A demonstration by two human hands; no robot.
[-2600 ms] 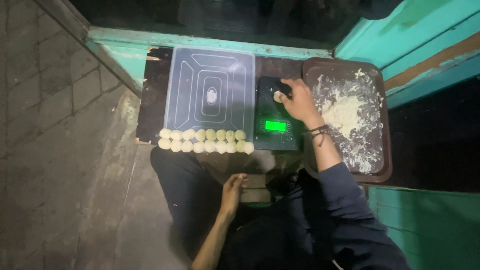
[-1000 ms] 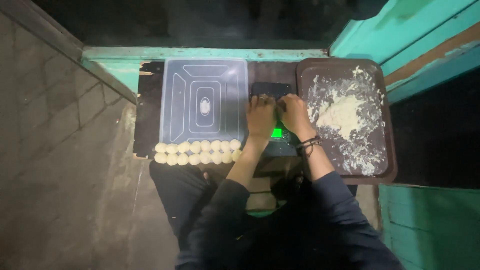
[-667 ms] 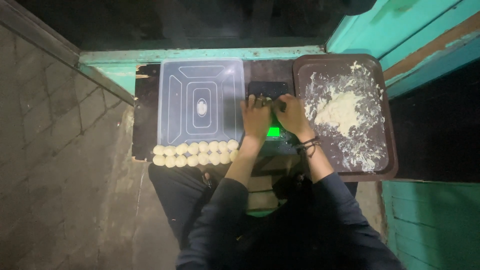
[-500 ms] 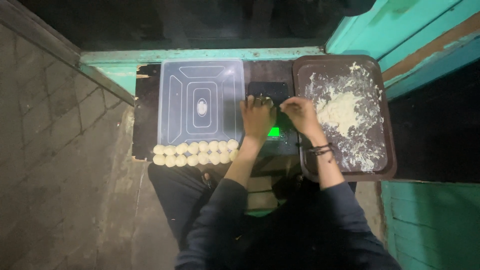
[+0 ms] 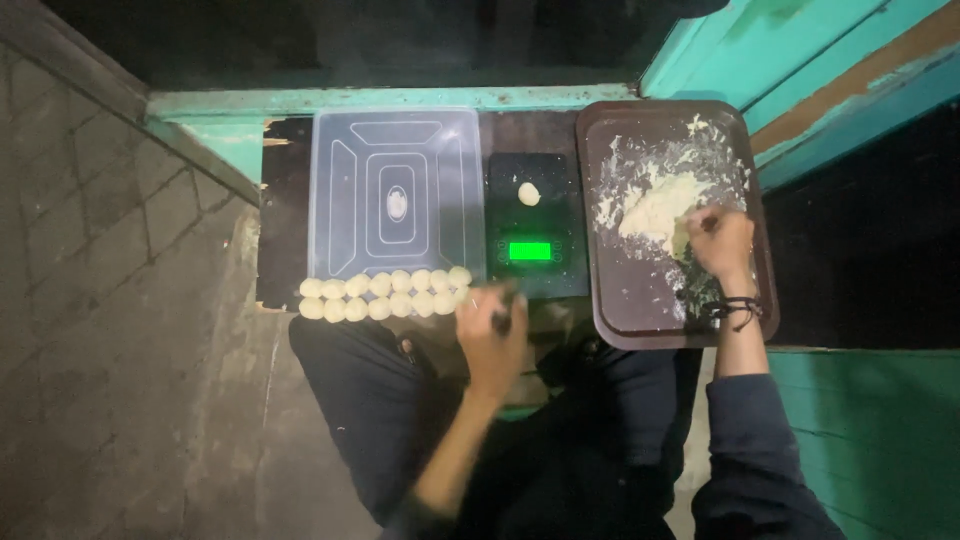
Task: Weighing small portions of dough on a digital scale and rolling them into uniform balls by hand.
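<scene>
Two rows of small pale dough balls (image 5: pixel 385 293) lie along the near edge of a clear plastic lid (image 5: pixel 395 195). My left hand (image 5: pixel 492 328) is at the right end of these rows with its fingers curled; whether it holds anything is blurred. A black scale (image 5: pixel 535 270) with a lit green display carries one small dough ball (image 5: pixel 528 193). My right hand (image 5: pixel 720 242) rests in the brown tray (image 5: pixel 640 320), its fingers pinching the edge of the pale dough mass (image 5: pixel 655 208).
A teal wooden ledge (image 5: pixel 400 98) runs behind the lid and scale, and teal boards rise at the right. Grey paving stones (image 5: pixel 120 300) lie to the left. My dark-trousered legs (image 5: pixel 370 400) are below the work surface.
Both hands have left the scale. My left hand came back to the end of the dough ball rows and my right hand went to the dough in the tray. One ball stays on the scale.
</scene>
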